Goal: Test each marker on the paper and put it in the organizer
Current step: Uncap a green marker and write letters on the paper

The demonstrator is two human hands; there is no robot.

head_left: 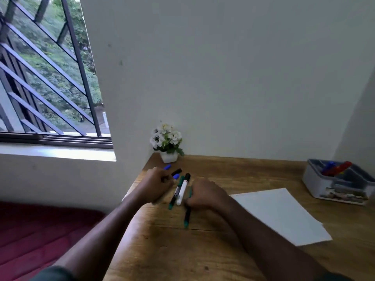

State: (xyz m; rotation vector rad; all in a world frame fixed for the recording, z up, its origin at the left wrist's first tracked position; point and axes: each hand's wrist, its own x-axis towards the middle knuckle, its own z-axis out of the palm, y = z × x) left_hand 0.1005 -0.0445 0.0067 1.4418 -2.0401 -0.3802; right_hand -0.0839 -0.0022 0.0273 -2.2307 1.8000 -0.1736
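Several markers (pixel 179 189) lie bunched between your hands for picking: your left hand (pixel 157 184) curls over blue-capped ones, your right hand (pixel 205 194) grips a green marker (pixel 187 214).

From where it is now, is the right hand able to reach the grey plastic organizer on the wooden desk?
Probably yes. The right hand is at the markers, and only the flat white paper sheet lies between it and the grey plastic organizer; nothing upright blocks the way.
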